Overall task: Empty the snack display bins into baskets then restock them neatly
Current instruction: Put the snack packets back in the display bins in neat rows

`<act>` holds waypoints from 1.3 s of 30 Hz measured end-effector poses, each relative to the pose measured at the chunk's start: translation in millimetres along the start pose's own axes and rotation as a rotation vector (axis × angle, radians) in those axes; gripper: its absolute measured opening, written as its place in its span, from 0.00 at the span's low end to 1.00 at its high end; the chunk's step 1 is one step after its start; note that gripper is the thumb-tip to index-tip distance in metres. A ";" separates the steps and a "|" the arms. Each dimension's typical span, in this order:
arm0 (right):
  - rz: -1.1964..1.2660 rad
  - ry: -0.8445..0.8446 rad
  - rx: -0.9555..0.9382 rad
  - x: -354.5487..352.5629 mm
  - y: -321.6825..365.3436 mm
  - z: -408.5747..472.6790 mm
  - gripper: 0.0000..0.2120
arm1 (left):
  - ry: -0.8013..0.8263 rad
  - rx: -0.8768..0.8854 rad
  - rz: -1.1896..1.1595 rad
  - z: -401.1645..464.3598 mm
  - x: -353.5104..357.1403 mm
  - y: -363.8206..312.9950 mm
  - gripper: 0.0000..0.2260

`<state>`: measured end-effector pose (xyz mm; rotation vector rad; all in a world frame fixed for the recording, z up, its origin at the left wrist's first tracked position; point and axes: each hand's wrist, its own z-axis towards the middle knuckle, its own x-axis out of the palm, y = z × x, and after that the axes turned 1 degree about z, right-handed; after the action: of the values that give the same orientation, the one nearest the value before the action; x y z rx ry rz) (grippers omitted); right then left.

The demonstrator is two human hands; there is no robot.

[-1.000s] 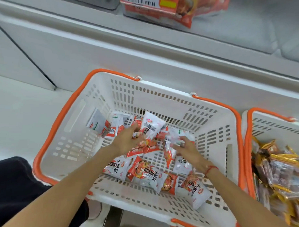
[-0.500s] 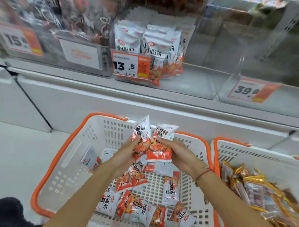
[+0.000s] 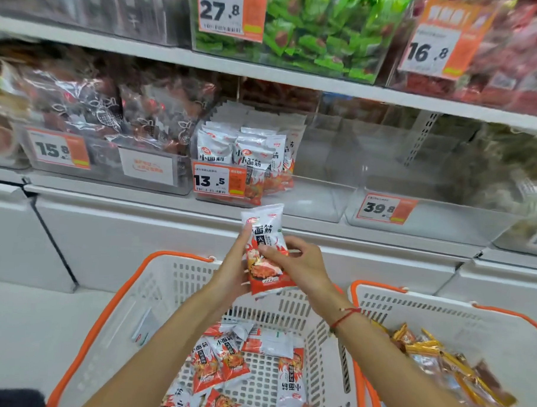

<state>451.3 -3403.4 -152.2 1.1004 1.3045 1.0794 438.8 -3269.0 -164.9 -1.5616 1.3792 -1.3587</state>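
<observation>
Two hands meet at the centre of the view, above the far rim of a white basket (image 3: 152,293) with orange handles. The left hand (image 3: 231,275) and the right hand (image 3: 301,266) both grip one small stack of snack packets (image 3: 265,249), white at the top and red-orange at the bottom, held upright with thumbs across its front. A red string bracelet (image 3: 345,319) circles the right wrist.

More packets of the same kind (image 3: 223,364) lie loose and overlapping on the floor of the basket, toward 6 o'clock. A second basket (image 3: 459,316) stands just beside it at 4 o'clock and holds gold-wrapped snacks (image 3: 438,361).

At 12 o'clock from the hands a clear display bin (image 3: 319,202) sits on the lower shelf (image 3: 114,190). A row of the same white-and-red packets (image 3: 248,153) stands upright in its left part behind a price tag (image 3: 219,179) reading 13.5; its right part shows bare plastic. The neighbouring bin (image 3: 432,219) at 2 o'clock carries a tag reading 39.8. The bin at 10 o'clock is filled with dark packets (image 3: 111,107) and tagged 15.8.

The upper shelf (image 3: 297,78) holds a bin of green packets (image 3: 314,36) tagged 27.8 and, at 1 o'clock, red packets (image 3: 513,60) tagged 16.8; this region is blurred. Below the lower shelf runs a white cabinet front (image 3: 121,237). A pale floor (image 3: 24,331) lies at 8 o'clock.
</observation>
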 end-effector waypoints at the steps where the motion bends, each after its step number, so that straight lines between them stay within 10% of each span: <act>1: -0.031 0.010 -0.033 3.8 4.9 -0.4 0.11 | -0.008 0.020 0.021 -0.4 2.5 -3.9 0.22; 7: -0.186 0.210 -0.022 -1.3 21.9 18.2 0.37 | -0.108 0.166 -0.091 8.3 -5.5 -24.0 0.21; 13: -0.047 0.196 -0.253 -14.2 39.7 44.1 0.13 | -0.146 0.343 0.110 27.2 13.3 -71.6 0.14; 21: -0.071 0.288 -0.274 -61.8 89.0 84.2 0.29 | -0.073 0.518 0.353 63.3 30.6 -134.7 0.04; 27: -0.150 0.181 -0.381 -74.2 108.0 100.9 0.16 | 0.005 0.557 0.420 84.2 47.7 -160.9 0.10; 33: -0.317 -0.277 -0.624 -83.4 98.1 98.2 0.12 | -0.186 0.785 0.922 126.2 11.3 -179.1 0.21; 39: -0.438 -0.340 -0.579 -81.1 98.8 110.6 0.10 | -0.292 0.656 1.624 183.7 17.2 -179.6 0.17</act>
<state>564.8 -3466.8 -44.1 0.4990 0.8268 0.8152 664.7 -3271.6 -41.4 0.0500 1.2061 -0.3704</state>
